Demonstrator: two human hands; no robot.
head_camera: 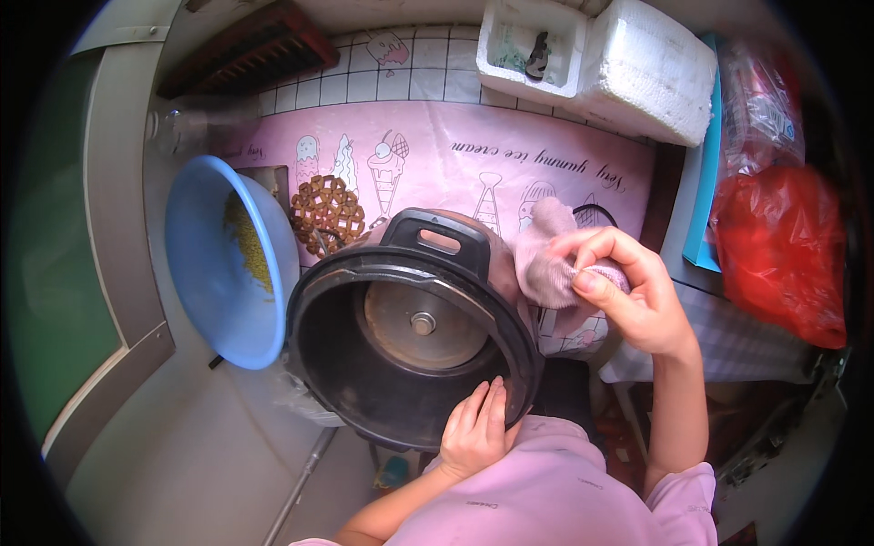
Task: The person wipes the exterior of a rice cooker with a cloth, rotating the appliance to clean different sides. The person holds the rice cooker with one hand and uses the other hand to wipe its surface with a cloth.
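Note:
An electric pressure cooker's housing [403, 409] is tipped so its open mouth faces me, with a round metal heating plate [386, 327] at the bottom of its dark inside. My left hand [478, 426] lies on the near rim, fingers reaching over the inner edge and thumb out of sight. To the right of the cooker, my right hand [628, 290] is raised and pinches a pink ribbed cloth [546, 276] between thumb and fingertips. The cloth hangs bunched beside the cooker's outer wall. A black loop, perhaps a cord, shows behind the cloth.
A blue plastic basin [198, 273] with yellow-green grains stands left, near a brown woven trivet [328, 211]. White foam boxes [645, 68] sit at the back right, beside a red plastic bag [785, 252]. A dark slatted rack [252, 51] is back left on the pink mat [423, 136].

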